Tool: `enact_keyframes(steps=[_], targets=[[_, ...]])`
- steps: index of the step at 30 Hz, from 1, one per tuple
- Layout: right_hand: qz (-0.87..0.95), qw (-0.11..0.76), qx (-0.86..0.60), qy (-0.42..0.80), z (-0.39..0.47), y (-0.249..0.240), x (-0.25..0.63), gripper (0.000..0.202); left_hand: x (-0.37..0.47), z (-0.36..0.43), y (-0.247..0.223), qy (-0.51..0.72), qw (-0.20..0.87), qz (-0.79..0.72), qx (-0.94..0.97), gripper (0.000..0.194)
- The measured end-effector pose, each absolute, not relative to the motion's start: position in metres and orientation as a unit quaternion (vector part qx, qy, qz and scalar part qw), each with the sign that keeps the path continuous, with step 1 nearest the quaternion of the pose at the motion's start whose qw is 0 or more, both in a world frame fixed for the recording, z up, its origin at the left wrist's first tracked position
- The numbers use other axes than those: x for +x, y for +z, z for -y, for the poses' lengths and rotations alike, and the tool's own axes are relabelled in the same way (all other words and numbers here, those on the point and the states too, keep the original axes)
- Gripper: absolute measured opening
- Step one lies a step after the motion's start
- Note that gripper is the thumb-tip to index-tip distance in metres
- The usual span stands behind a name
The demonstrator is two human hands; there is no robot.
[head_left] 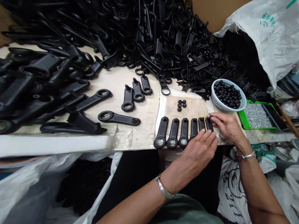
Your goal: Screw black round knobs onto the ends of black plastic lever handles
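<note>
A row of several black plastic crank-shaped arms [173, 133] lies on a pale board, each with a ring at the near end and a small stub at the far end. My left hand [198, 152] rests over the near ends of the rightmost ones, its closed fingers against the last arm [209, 123]; its thumb is hidden. At that arm's far end my right hand [225, 126] pinches thumb and finger together; what is between them is too small to make out. Beyond the row sits a small cluster of black balls [179, 105].
A pale blue basket [214, 97] holds many black balls. Beside it, a green tray [245, 123] contains small silver metal pieces. Heaped black plastic parts [161, 34] cover the back and left of the table. Three more arms [138, 90] stand apart left of the board.
</note>
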State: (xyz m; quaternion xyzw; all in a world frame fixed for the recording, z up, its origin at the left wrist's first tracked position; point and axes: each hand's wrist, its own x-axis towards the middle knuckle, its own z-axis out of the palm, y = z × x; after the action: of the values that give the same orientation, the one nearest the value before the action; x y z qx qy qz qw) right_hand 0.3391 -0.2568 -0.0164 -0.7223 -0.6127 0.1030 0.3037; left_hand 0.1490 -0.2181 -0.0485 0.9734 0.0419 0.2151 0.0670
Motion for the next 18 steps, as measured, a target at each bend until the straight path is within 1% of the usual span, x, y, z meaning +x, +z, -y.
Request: enact_keyframes(steps=[5,8,10,13,18], targets=[[0.676,0.218,-0.704,0.019,0.255,-0.009,0.336,0.026,0.149,0.217,-0.044,0.208,0.059,-0.039,0.976,0.039],[0.708,0.169,-0.685,0.015,0.253,-0.002,0.335,0.025,0.15,0.216,-0.038,0.207,0.057,-0.041,0.976,0.035],[0.715,0.158,-0.681,0.019,0.252,-0.001,0.335,0.024,0.15,0.215,-0.035,0.207,0.061,-0.04,0.976,0.034],[0.705,0.167,-0.689,0.014,0.253,-0.004,0.335,0.027,0.15,0.215,-0.036,0.21,0.068,-0.043,0.974,0.033],[0.67,0.239,-0.703,0.023,0.255,-0.013,0.339,0.03,0.15,0.215,-0.033,0.212,0.08,-0.046,0.973,0.032]])
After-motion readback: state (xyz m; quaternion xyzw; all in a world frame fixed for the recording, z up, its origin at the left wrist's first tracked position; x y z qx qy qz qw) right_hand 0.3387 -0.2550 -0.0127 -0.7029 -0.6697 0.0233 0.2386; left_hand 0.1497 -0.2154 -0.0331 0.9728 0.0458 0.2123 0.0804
